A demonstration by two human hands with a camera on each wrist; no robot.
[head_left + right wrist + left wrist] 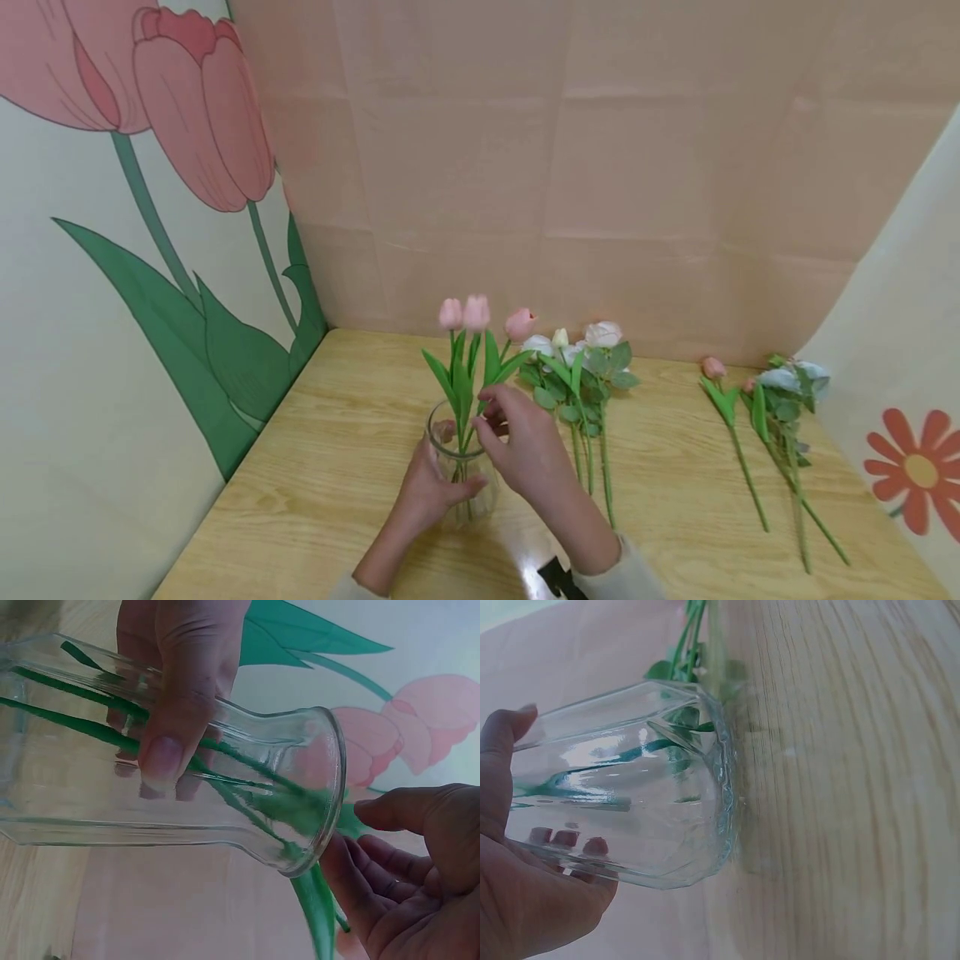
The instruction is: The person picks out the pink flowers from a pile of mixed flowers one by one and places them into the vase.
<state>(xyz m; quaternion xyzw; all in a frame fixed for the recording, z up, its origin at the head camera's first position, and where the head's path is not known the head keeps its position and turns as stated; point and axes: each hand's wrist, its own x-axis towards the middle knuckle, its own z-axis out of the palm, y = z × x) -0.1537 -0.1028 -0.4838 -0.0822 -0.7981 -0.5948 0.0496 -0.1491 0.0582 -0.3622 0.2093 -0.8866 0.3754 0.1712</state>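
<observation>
A clear glass vase (652, 840) with a flared rim (433, 437) holds three pink tulips (476, 313) with green leaves. My left hand (431, 487) grips the vase around its side, thumb on one face and fingers on the other. Through the glass, green stems (82, 731) show slanting inside. My right hand (525, 442) is at the rim, beside the rightmost tulip's leaves. In the right wrist view, my right hand's thumb and forefinger stand apart near a green leaf (313, 907), and the forefinger appears to touch the rim.
Right of the vase lie white roses (602, 335) with leafy stems on the wooden table (300, 500). Farther right are a single pink tulip (714, 368) and a bunch with a pale blue flower (783, 381). A pink backdrop (600, 167) closes the back.
</observation>
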